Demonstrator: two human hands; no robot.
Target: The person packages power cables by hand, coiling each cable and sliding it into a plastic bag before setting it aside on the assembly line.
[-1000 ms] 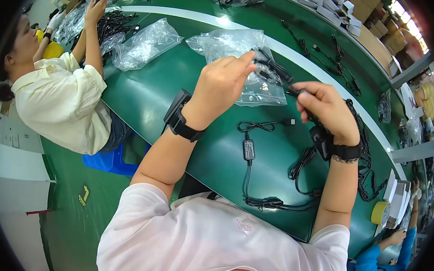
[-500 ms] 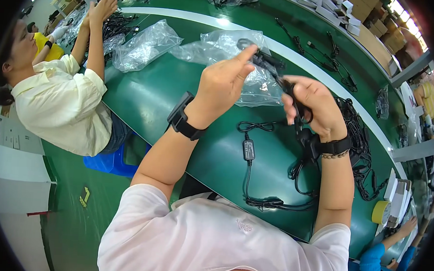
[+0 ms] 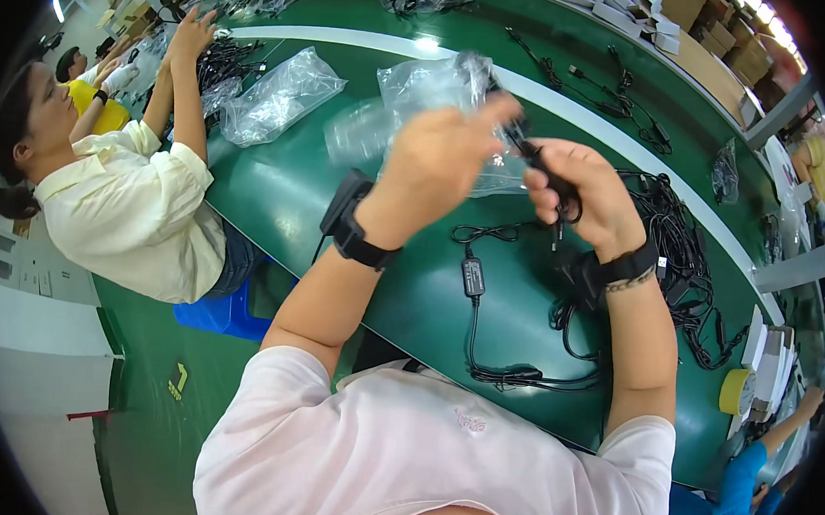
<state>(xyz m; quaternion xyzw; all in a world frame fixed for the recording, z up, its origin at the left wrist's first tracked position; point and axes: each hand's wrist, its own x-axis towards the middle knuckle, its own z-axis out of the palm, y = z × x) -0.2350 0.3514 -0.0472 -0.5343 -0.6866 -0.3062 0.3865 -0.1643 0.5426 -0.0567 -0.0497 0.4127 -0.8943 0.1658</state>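
My right hand [image 3: 591, 194] is closed round a folded black cable [image 3: 558, 183], with a plug end hanging below the fingers. The cable's far end reaches up past my left hand [image 3: 441, 166], where it blurs. Motion smears the left fingers beside that end, so their grip cannot be made out. Behind both hands lies a clear plastic bag [image 3: 405, 82] on the green table. Nearer to me, a black cable with a small labelled box [image 3: 473, 276] is spread on the tabletop, its loops running right beneath my right forearm.
A heap of black cables [image 3: 679, 243] lies right of my right wrist, near a yellow tape roll [image 3: 734, 392]. Another clear bag [image 3: 281, 97] sits toward a co-worker [image 3: 126, 196] at the left. More cables [image 3: 616, 105] rest beyond the white strip.
My left hand has shifted slightly right, closer to my right hand, and blurred. The cable's upper end has moved up. My right hand keeps hold of the cable.
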